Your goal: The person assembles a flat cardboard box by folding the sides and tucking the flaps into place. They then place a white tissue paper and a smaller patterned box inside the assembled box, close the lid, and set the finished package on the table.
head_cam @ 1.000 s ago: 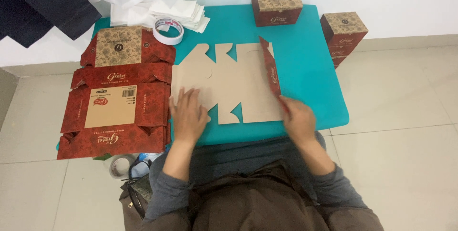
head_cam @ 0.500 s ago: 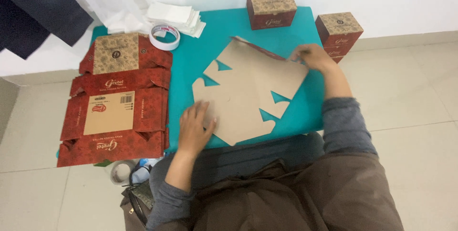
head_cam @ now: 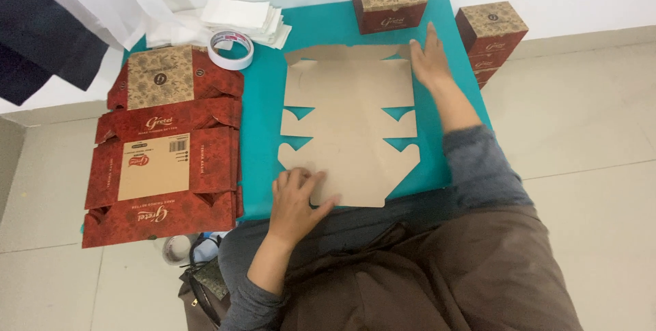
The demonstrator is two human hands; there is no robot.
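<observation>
Brown cardboard blank (head_cam: pixel 348 126), left hand (head_cam: pixel 295 198) flat, right hand (head_cam: pixel 429 58) outstretched

One head-worn view looks steeply down from above; near the teal table (head_cam: pixel 465 167), facing the wall.

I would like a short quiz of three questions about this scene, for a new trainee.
1. True or false: the flat brown cardboard sheet lies plain side up on the teal table.
2. Which hand presses the sheet's near edge? A) left hand B) right hand
3. Fill in: the roll of tape lies just beyond the stack of flat red ____.

Key: 1 true; 2 A; 3 boxes.
</observation>
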